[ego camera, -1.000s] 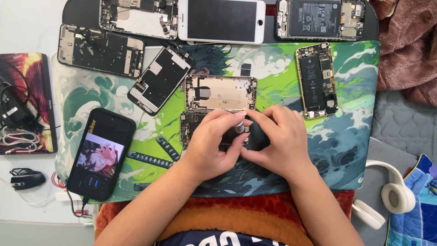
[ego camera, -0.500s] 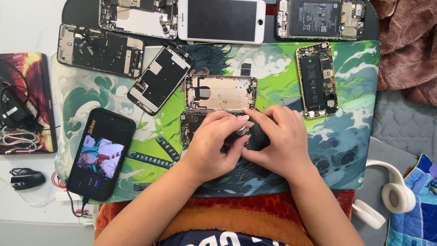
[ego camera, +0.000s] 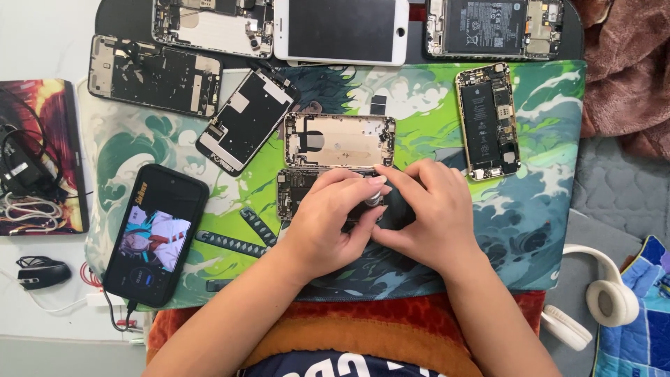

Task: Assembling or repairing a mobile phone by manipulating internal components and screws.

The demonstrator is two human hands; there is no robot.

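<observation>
Place: I see a home phone-repair bench | 12 o'clock: opened phones (ego camera: pixel 209 24) in a row | centre: printed desk mat (ego camera: pixel 537 223) | 3 o'clock: blanket (ego camera: pixel 628 77) | 4 o'clock: white headphones (ego camera: pixel 600 300)

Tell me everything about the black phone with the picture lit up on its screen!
The black rectangular phone with the glowing screen lies flat and face up, tilted, at the left edge of the green and teal wave-patterned mat. Its glossy dark front has rounded corners, and the screen shows a colourful cartoon picture with round controls beneath. A thin black cable plugs into its bottom end. It is whole, unlike the opened phones nearby. Neither hand touches it.
</observation>
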